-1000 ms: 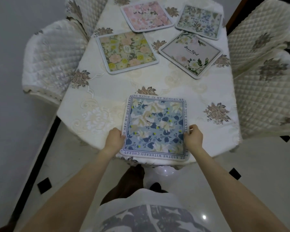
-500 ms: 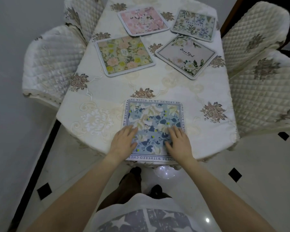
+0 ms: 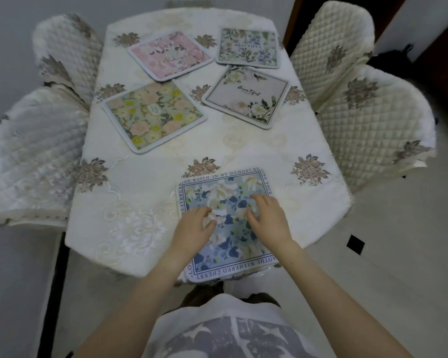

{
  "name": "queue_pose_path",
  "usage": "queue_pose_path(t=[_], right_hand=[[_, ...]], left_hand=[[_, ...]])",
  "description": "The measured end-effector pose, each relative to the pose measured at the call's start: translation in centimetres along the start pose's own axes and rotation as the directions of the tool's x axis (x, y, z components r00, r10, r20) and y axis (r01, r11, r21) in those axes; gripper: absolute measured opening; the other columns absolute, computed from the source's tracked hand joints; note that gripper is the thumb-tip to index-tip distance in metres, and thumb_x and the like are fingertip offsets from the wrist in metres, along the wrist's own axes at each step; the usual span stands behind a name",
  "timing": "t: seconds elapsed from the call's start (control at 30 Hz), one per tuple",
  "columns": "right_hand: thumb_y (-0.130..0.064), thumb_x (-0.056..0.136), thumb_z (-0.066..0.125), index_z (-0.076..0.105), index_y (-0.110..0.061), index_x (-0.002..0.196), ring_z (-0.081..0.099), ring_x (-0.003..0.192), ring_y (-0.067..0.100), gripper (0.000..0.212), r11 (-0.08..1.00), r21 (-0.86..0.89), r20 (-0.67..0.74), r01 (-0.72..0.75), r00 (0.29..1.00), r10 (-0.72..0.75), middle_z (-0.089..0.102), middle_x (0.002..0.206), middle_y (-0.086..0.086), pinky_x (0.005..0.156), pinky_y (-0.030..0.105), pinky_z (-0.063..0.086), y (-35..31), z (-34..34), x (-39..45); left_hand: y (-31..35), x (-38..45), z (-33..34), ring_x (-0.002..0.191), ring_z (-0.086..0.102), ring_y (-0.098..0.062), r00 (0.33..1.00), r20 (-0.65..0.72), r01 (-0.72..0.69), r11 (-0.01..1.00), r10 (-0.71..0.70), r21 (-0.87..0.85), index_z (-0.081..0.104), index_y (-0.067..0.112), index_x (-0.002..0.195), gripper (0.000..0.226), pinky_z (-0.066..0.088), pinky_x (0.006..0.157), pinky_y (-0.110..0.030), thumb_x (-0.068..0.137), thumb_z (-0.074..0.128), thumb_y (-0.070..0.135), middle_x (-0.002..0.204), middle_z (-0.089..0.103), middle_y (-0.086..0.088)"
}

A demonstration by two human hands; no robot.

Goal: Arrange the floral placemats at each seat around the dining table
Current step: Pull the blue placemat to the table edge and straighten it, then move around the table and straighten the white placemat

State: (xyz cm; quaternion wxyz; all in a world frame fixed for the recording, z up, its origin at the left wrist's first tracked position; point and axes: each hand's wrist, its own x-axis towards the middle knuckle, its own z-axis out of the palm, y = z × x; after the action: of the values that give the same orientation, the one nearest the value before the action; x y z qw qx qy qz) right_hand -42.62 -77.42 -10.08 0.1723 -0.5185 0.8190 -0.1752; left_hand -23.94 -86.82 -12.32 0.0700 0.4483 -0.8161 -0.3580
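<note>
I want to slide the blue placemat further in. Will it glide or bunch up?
The blue placemat lies flat, its overhanging near edge not drooping, so probably stiff enough to slide whole. The tablecloth under it looks soft and may wrinkle.

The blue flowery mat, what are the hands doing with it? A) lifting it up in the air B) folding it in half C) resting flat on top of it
C: the left hand and right hand lie palm-down on the blue mat, which lies flat at the table's near edge.

I count five floral placemats (image 3: 225, 223) on one dining table (image 3: 145, 192), four quilted chairs (image 3: 373, 120) around it, two hands (image 3: 194, 228).
</note>
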Motion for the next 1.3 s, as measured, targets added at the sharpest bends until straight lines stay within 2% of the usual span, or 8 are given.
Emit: queue_pose_path(t=[0.17,0.37,0.53,0.7,0.8,0.87,1.1,1.3], right_hand=[[-0.017,0.096,0.044,0.054,-0.007,0.125,0.049,0.118,0.03,0.032,1.0,0.018,-0.207,-0.009,0.978,0.013,0.06,0.125,0.01,0.095,0.039,0.042,-1.3,-4.3,0.2],[-0.022,0.095,0.048,0.055,-0.007,0.125,0.051,0.117,0.028,0.034,0.995,0.008,-0.376,-0.102,0.922,0.097,0.061,0.124,0.008,0.096,0.039,0.042,1.0,-8.9,-2.3],[-0.035,0.091,0.05,0.053,-0.012,0.129,0.047,0.121,0.022,0.044,0.984,0.027,-0.38,-0.175,0.909,0.172,0.059,0.128,0.003,0.099,0.036,0.041,5.9,-11.1,-5.8],[-0.041,0.091,0.045,0.052,-0.014,0.13,0.048,0.122,0.024,0.047,0.979,0.006,-0.354,-0.203,0.915,0.192,0.057,0.13,0.003,0.101,0.041,0.04,13.6,-13.6,-9.8],[-0.044,0.091,0.04,0.052,-0.016,0.128,0.05,0.119,0.023,0.048,0.974,0.002,-0.354,-0.225,0.911,0.212,0.058,0.127,0.001,0.1,0.04,0.041,19.0,-16.0,-12.5],[-0.045,0.09,0.038,0.053,-0.015,0.128,0.051,0.119,0.026,0.051,0.967,-0.004,-0.357,-0.257,0.903,0.238,0.059,0.127,0.003,0.098,0.039,0.04,22.6,-17.7,-14.4],[-0.041,0.09,0.039,0.054,-0.009,0.127,0.051,0.12,0.029,0.052,0.974,0.021,-0.366,-0.227,0.904,0.219,0.06,0.126,0.008,0.099,0.044,0.043,32.2,-23.9,-15.9],[-0.039,0.09,0.041,0.053,-0.012,0.125,0.051,0.117,0.027,0.046,0.996,0.002,-0.371,-0.089,0.925,0.083,0.06,0.123,0.005,0.097,0.041,0.043,36.2,-27.0,-10.7]], left_hand=[[5.5,2.5,-3.0,0.086,0.055,-0.013,0.97,-0.106,-0.224,0.974,0.219,-0.036,0.06,0.018,0.103,0.021,0.042,0.071,-0.026,0.093,0.048,0.032,0.09,0.059,0.006],[12.0,4.4,-2.6,0.089,0.052,-0.018,0.888,-0.067,-0.449,0.889,0.455,0.09,0.058,0.013,0.106,0.025,0.041,0.075,-0.03,0.095,0.045,0.031,0.094,0.06,-0.001],[17.1,4.4,1.6,0.095,0.055,-0.02,0.847,0.033,-0.531,0.841,0.53,0.102,0.058,0.014,0.113,0.029,0.044,0.078,-0.033,0.095,0.046,0.033,0.101,0.063,-0.004],[22.8,3.8,8.6,0.114,0.053,-0.024,0.804,0.111,-0.594,0.784,0.584,0.18,0.053,0.014,0.128,0.045,0.042,0.095,-0.039,0.092,0.041,0.04,0.125,0.061,-0.005],[27.2,2.7,13.2,0.122,0.049,-0.022,0.776,0.136,-0.629,0.745,0.615,0.222,0.049,0.018,0.132,0.044,0.038,0.103,-0.036,0.093,0.041,0.038,0.131,0.058,-0.004],[30.7,1.8,15.9,0.116,0.048,-0.017,0.745,0.131,-0.666,0.718,0.654,0.202,0.05,0.024,0.127,0.037,0.035,0.099,-0.029,0.092,0.043,0.034,0.125,0.061,-0.002],[39.7,0.9,21.7,0.125,0.047,-0.017,0.782,0.151,-0.622,0.743,0.605,0.248,0.048,0.017,0.134,0.046,0.035,0.105,-0.03,0.094,0.04,0.04,0.135,0.055,0.0],[42.6,4.5,21.6,0.118,0.051,-0.018,0.847,0.017,-0.511,0.807,0.531,0.297,0.052,0.015,0.129,0.045,0.04,0.098,-0.032,0.093,0.038,0.039,0.127,0.059,-0.001]])
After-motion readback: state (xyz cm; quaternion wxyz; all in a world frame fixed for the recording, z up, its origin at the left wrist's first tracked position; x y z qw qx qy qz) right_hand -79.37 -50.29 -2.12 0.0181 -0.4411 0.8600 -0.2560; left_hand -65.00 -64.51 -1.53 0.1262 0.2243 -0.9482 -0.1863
